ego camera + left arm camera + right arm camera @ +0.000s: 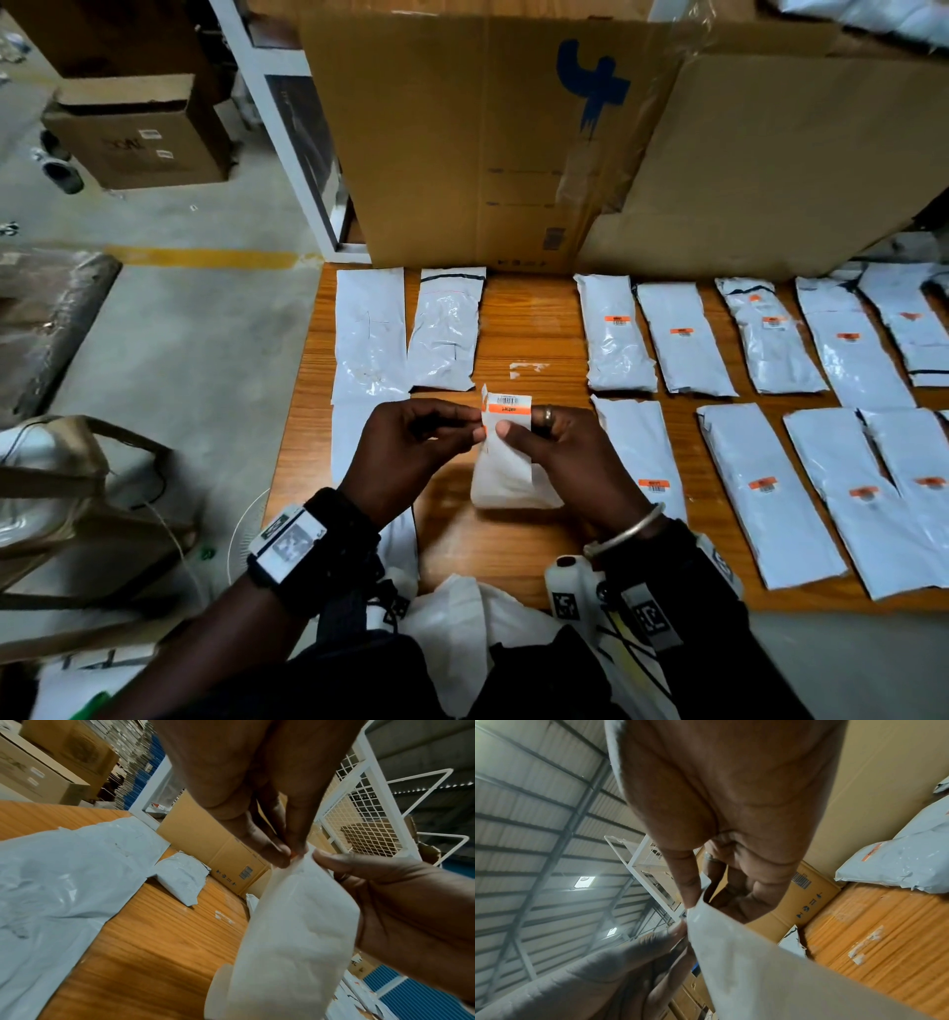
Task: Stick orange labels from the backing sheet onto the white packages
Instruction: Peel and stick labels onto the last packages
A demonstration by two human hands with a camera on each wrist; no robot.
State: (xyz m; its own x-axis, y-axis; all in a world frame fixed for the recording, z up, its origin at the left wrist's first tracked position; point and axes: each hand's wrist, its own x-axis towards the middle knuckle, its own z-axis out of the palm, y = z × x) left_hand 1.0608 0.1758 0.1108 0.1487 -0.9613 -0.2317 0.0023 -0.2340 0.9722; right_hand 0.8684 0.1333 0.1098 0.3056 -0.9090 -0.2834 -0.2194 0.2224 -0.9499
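Observation:
Both hands hold a white backing sheet above the wooden table. My right hand grips the sheet, thumb on its front. My left hand pinches the left edge of an orange label near the sheet's top, seen as an orange sliver between thumb and fingertip. The sheet hangs from my right thumb in the right wrist view. Two unlabelled white packages lie at the far left. Labelled white packages fill the right side.
A big cardboard box stands along the table's back edge. Another unlabelled package lies partly under my left hand. Bits of white paper stick to the bare wood mid-table. A white bag lies at the front edge.

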